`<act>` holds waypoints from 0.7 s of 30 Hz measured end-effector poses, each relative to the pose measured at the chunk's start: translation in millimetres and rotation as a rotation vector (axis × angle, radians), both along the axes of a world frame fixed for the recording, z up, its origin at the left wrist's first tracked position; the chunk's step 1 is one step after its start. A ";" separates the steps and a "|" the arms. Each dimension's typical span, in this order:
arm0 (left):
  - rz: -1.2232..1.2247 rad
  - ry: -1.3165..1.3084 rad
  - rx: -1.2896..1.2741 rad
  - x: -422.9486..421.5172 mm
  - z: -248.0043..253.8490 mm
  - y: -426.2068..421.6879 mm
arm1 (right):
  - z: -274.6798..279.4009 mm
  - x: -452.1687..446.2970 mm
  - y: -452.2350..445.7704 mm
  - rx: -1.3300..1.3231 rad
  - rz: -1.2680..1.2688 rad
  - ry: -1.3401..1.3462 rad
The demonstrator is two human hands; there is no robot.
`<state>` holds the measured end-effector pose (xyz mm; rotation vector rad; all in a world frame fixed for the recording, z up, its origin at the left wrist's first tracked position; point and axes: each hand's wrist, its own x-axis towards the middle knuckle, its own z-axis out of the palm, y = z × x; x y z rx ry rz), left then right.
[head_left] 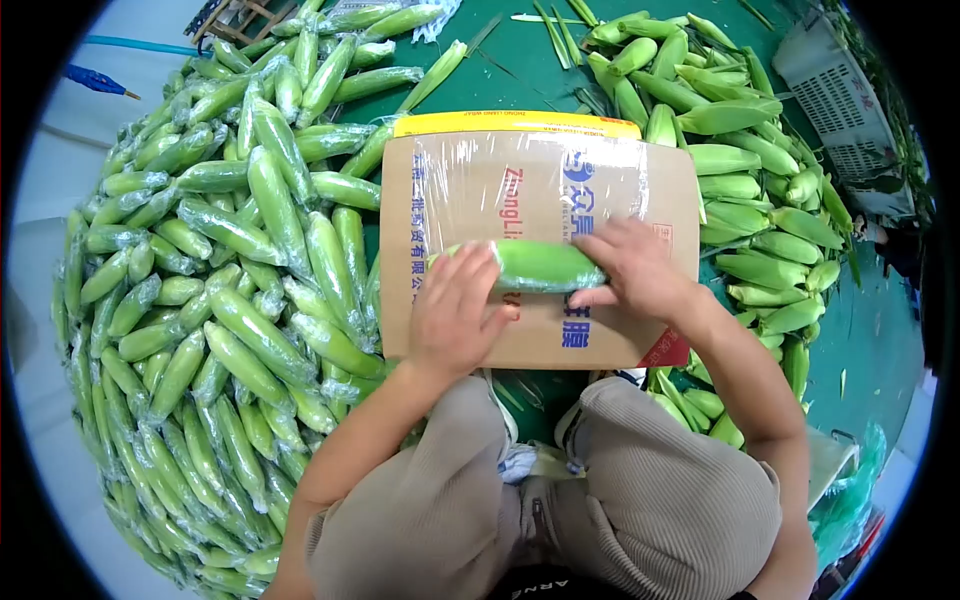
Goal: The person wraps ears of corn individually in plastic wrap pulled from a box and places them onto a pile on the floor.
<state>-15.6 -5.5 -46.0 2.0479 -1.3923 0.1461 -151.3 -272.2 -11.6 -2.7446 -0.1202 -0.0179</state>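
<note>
- My left forearm reaches forward, and my left hand (458, 308) lies over the left end of a husked-in corn cob (548, 266), fingers nearly straight and together, thumb pointing right, not closed round it.
- My right forearm angles in from the right; my right hand (638, 268) spans the cob's right end, fingers on the far side, thumb apart on the near side. It is blurred, so I can't tell how firmly it grips.
- The cob lies crosswise between my hands, above a printed cardboard box (450, 345) with clear film (490, 155) across its top and a yellow strip (515, 124) along its far edge.
- My ribbed trousers (670, 470) show knees bent, just this side of the box.
- Film-wrapped cobs (235, 340) heap up on my left; unwrapped cobs (765, 240) pile on my right.
- Beneath is a green floor (860, 330).
- A white plastic crate (835, 100) stands far right, a blue umbrella (95, 80) far left, and a green plastic bag (850, 500) near right.
</note>
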 end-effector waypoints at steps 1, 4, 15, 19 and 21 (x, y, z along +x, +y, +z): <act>0.015 -0.038 0.065 8.6 11.3 -18.0 | 2.0 2.0 2.2 -0.111 -0.044 -0.054; 0.106 -0.171 0.443 63.1 31.2 -76.7 | 3.5 26.0 2.3 -0.088 -0.256 -0.248; -0.173 -0.443 0.236 87.1 40.7 -97.5 | -4.4 90.0 -33.8 0.451 -0.003 0.233; -0.167 0.119 0.675 40.0 46.5 -73.7 | 7.6 87.7 -36.5 0.318 0.131 0.411; -0.283 0.257 0.792 32.7 60.2 -85.1 | -14.6 99.0 -31.6 0.214 0.074 -0.142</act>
